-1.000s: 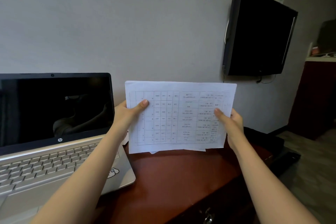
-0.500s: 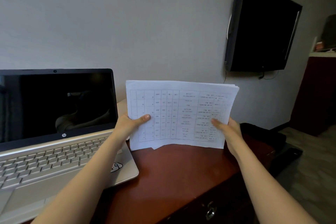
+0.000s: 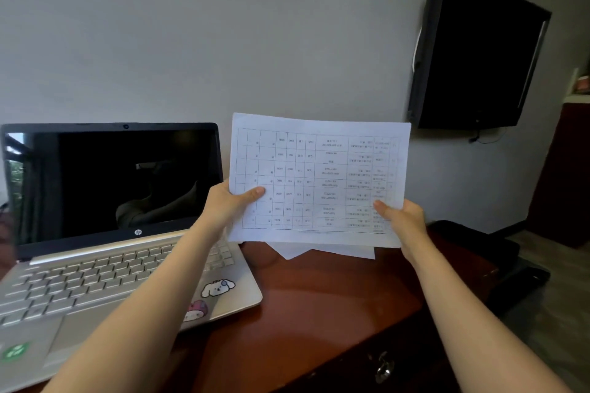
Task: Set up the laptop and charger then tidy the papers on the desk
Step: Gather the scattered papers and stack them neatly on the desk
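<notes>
A stack of white papers (image 3: 319, 179) printed with a table stands upright above the red-brown desk (image 3: 319, 313). My left hand (image 3: 228, 202) grips its lower left edge and my right hand (image 3: 400, 220) grips its lower right edge. Corners of the back sheets stick out unevenly below the front sheet. A silver laptop (image 3: 105, 274) sits open on the left of the desk, its screen dark and stickers on its palm rest. No charger can be made out.
A black wall-mounted screen (image 3: 479, 51) hangs at the upper right, with a white box above it. A black bag (image 3: 479, 242) lies past the desk's right end. A keyed drawer lock (image 3: 381, 368) shows on the desk front. A grey wall stands behind.
The stack dipped toward the desk half a second ago and has since come back up, tilted slightly. The back sheets still poke out unevenly below.
</notes>
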The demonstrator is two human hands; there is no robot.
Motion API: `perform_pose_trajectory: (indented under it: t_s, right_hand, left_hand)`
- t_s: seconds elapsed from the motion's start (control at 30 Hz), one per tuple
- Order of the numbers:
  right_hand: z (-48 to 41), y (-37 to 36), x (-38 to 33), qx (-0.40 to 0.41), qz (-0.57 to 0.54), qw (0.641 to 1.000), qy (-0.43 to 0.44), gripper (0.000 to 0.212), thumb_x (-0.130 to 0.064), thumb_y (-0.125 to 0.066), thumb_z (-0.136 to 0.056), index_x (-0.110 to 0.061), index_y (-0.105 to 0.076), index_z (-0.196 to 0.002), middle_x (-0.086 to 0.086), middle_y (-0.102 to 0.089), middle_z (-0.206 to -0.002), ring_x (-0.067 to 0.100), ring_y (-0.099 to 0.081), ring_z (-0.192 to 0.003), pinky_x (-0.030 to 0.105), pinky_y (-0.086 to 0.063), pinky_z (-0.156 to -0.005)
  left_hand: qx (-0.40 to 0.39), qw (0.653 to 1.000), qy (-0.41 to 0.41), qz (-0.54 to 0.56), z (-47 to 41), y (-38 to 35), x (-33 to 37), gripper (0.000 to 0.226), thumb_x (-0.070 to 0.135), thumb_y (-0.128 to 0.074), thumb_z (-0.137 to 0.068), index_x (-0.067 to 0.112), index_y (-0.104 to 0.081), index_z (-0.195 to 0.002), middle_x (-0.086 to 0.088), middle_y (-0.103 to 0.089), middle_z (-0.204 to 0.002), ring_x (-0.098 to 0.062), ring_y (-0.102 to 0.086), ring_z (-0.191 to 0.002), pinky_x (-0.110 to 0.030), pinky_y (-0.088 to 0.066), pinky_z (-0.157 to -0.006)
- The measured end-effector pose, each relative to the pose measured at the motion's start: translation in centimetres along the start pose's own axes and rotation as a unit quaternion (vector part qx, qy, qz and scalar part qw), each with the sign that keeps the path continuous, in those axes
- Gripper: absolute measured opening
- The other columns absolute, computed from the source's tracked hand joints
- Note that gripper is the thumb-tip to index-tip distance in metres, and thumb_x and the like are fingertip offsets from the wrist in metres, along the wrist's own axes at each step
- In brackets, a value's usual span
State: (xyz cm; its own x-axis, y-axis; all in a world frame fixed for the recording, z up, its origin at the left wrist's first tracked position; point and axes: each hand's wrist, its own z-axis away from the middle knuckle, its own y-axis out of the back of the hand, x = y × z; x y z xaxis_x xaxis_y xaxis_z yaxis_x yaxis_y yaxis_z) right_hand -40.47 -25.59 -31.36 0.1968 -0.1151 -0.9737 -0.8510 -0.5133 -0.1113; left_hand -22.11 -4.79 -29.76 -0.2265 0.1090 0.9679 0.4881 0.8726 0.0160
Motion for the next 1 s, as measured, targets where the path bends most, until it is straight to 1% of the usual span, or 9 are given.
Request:
perform_pose_trajectory:
  t_s: [0.17,0.27,0.37,0.53,0.63,0.73,0.83,0.9,1.0]
  right_hand:
    - [0.6,-2.7,-0.8,-0.007,-0.023,1.000,-0.011,0.031,-0.002,-0.061,-0.088,-0.001,-0.060,-0.119,0.012,-0.064,-0.114,0.024,-0.060,-0.096,0.034,-0.049,-0.081]
    - [1.3,-4.7,-1.0,-0.014,-0.044,0.999,-0.023,0.032,-0.001,-0.061,-0.087,-0.002,-0.060,-0.119,0.011,-0.063,-0.114,0.025,-0.060,-0.096,0.035,-0.049,-0.083]
    - [2.2,-7.1,-1.1,-0.033,-0.088,0.995,-0.038,0.034,0.001,-0.059,-0.088,-0.002,-0.059,-0.121,0.008,-0.062,-0.110,0.023,-0.059,-0.094,0.033,-0.047,-0.080]
    - [4.2,-12.1,-1.9,-0.061,-0.145,0.985,-0.067,0.033,-0.001,-0.061,-0.087,-0.003,-0.059,-0.120,0.008,-0.061,-0.107,0.022,-0.058,-0.092,0.030,-0.045,-0.078]
    - [5.9,-15.5,-2.7,-0.098,-0.181,0.975,-0.079,0.027,0.000,-0.061,-0.087,-0.007,-0.060,-0.113,0.008,-0.062,-0.102,0.017,-0.060,-0.076,0.029,-0.048,-0.067]
    - [7.7,-18.5,-3.2,-0.136,-0.199,0.966,-0.098,0.021,0.000,-0.061,-0.087,-0.008,-0.060,-0.107,0.010,-0.062,-0.101,0.019,-0.061,-0.076,0.033,-0.049,-0.070]
    - [9.3,-20.9,-3.5,-0.167,-0.189,0.962,-0.106,0.014,-0.001,-0.061,-0.088,-0.006,-0.061,-0.101,0.009,-0.062,-0.100,0.023,-0.060,-0.083,0.033,-0.049,-0.067]
    - [10.3,-22.3,-3.6,-0.190,-0.179,0.959,-0.108,0.009,-0.001,-0.061,-0.088,-0.006,-0.060,-0.096,0.008,-0.062,-0.100,0.022,-0.061,-0.083,0.035,-0.050,-0.071]
    - [11.6,-24.3,-3.5,-0.230,-0.168,0.952,-0.108,0.024,-0.003,-0.061,-0.088,-0.006,-0.060,-0.112,0.009,-0.063,-0.109,0.025,-0.060,-0.094,0.040,-0.051,-0.082]
  left_hand:
    - [0.019,0.999,0.017,0.031,0.4,3.1,1.1,0.011,0.026,-0.067,-0.085,0.018,-0.064,-0.092,-0.001,-0.068,-0.096,-0.014,-0.066,-0.080,-0.027,-0.052,-0.063]
    - [0.024,0.998,0.022,0.059,0.9,5.7,1.3,0.019,0.030,-0.063,-0.088,0.018,-0.063,-0.102,-0.001,-0.069,-0.100,-0.017,-0.066,-0.086,-0.029,-0.054,-0.066]
    - [0.035,0.995,0.017,0.095,1.8,8.2,1.7,0.022,0.029,-0.062,-0.088,0.018,-0.061,-0.108,0.000,-0.068,-0.100,-0.013,-0.064,-0.088,-0.021,-0.052,-0.063]
    - [0.072,0.978,0.027,0.196,3.1,11.2,3.1,0.017,0.020,-0.060,-0.089,0.020,-0.056,-0.106,0.003,-0.065,-0.089,-0.007,-0.058,-0.072,-0.020,-0.046,-0.066]
    - [0.067,0.987,0.012,0.146,3.9,12.4,3.8,0.013,0.022,-0.062,-0.088,0.024,-0.059,-0.101,0.004,-0.070,-0.101,-0.009,-0.064,-0.085,-0.021,-0.048,-0.068]
    - [0.086,0.992,-0.003,0.086,4.7,13.5,4.2,0.025,0.023,-0.066,-0.086,0.020,-0.058,-0.109,0.000,-0.069,-0.108,-0.016,-0.067,-0.094,-0.023,-0.050,-0.065]
    - [0.133,0.988,-0.009,0.075,5.4,14.8,4.6,0.034,0.018,-0.067,-0.085,0.015,-0.054,-0.116,-0.002,-0.068,-0.107,-0.014,-0.066,-0.089,-0.022,-0.054,-0.062]
    - [0.159,0.984,-0.005,0.079,6.0,16.0,4.7,0.031,0.014,-0.067,-0.085,0.015,-0.052,-0.113,-0.002,-0.067,-0.099,-0.012,-0.064,-0.082,-0.021,-0.056,-0.059]
    - [0.188,0.980,-0.004,0.071,7.0,18.3,4.9,0.027,0.010,-0.065,-0.086,0.015,-0.050,-0.108,0.000,-0.064,-0.091,-0.012,-0.063,-0.077,-0.018,-0.057,-0.055]
